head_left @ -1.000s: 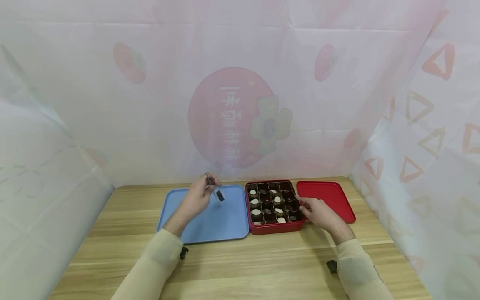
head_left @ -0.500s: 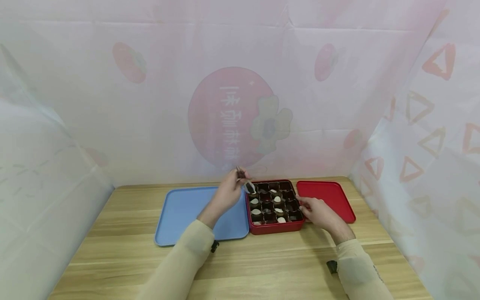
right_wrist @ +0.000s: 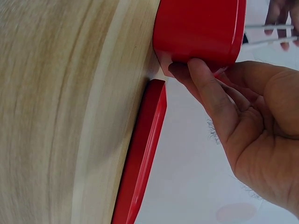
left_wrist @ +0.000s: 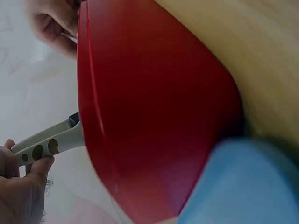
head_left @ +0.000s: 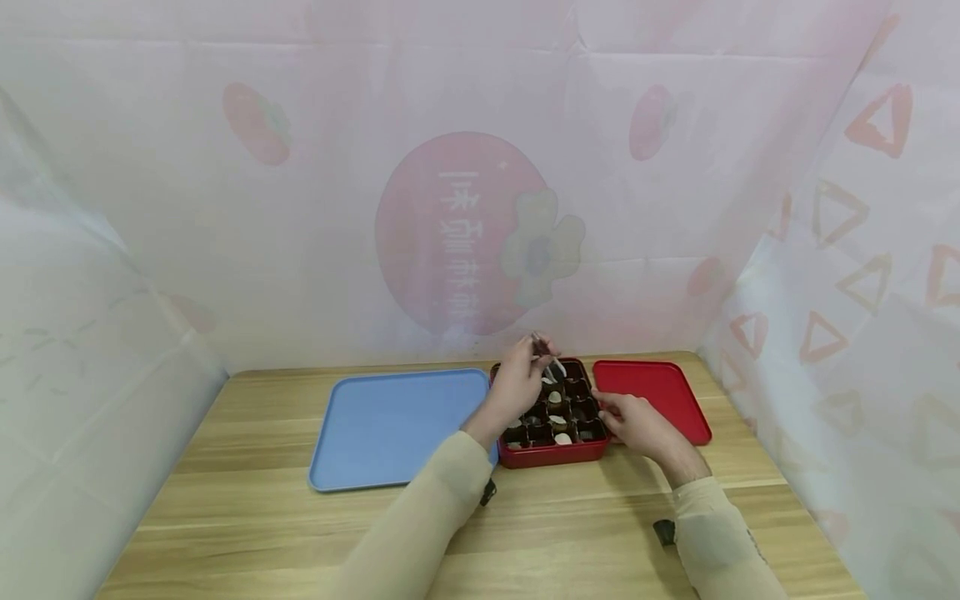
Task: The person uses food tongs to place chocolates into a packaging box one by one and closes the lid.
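My left hand (head_left: 517,379) grips a pair of light-coloured tongs (left_wrist: 49,143) near their upper end. Their tips reach down over the back right part of the red box (head_left: 555,455), and the left wrist view shows something small and dark (left_wrist: 74,119) at the tips by the rim. Brown divided cups fill the box, several with pale round pieces (head_left: 554,397) in them. At the box's right side, my right hand (head_left: 637,425) holds the rim and wall; the right wrist view shows its fingers (right_wrist: 208,84) against the red wall. The left forearm hides the box's left part.
A blue tray (head_left: 397,425) lies flat on the wooden table (head_left: 570,533), left of the box and close against it. To the right lies a shallow red lid (head_left: 660,400), partly behind my right hand. Patterned white sheets (head_left: 337,208) stand round the back and sides.
My left hand has carried the tongs rightward, from above the blue tray to over the back right of the red box. The right hand stays at the box's side.
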Demonstrator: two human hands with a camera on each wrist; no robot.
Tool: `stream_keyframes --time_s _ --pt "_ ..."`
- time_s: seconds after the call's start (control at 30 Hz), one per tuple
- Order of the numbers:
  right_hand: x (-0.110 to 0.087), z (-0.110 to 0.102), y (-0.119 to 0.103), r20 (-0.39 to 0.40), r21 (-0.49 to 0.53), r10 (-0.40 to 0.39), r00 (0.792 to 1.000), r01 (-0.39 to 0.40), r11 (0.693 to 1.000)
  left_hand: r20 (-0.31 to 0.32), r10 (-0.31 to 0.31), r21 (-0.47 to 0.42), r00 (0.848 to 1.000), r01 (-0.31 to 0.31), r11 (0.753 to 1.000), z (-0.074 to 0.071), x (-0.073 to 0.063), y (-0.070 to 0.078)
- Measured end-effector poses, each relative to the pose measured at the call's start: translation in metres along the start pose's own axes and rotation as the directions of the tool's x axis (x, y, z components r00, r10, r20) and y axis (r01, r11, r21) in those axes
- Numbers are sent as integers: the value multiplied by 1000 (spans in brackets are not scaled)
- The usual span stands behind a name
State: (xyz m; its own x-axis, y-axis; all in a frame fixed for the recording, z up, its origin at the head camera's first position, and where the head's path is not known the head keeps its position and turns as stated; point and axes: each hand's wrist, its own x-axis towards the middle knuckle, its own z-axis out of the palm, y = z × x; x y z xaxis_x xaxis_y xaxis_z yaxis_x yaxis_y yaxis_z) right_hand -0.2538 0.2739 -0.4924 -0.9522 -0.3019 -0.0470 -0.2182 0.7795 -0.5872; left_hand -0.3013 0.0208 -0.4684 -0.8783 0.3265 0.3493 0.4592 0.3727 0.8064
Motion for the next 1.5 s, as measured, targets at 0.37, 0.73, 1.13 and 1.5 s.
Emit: stream_keyframes --time_s 0.37,0.73,1.13,1.5 --pt "1 1 2 -7 -17 -19 1000 19 1000 12 11 17 1000 -11 1000 27 13 -3" --pt "2 2 0 -16 -26 -33 999 32 999 19 -23 8 1000 23 1000 4 0 -1" --pt "1 0 -3 -6 -30 -21 1000 21 999 -4 -24 30 1000 24 999 -59 -27 -9" --pt "0 1 -4 11 4 -19 1000 19 1000 181 111 387 977 -175 905 -122 -68 -40"
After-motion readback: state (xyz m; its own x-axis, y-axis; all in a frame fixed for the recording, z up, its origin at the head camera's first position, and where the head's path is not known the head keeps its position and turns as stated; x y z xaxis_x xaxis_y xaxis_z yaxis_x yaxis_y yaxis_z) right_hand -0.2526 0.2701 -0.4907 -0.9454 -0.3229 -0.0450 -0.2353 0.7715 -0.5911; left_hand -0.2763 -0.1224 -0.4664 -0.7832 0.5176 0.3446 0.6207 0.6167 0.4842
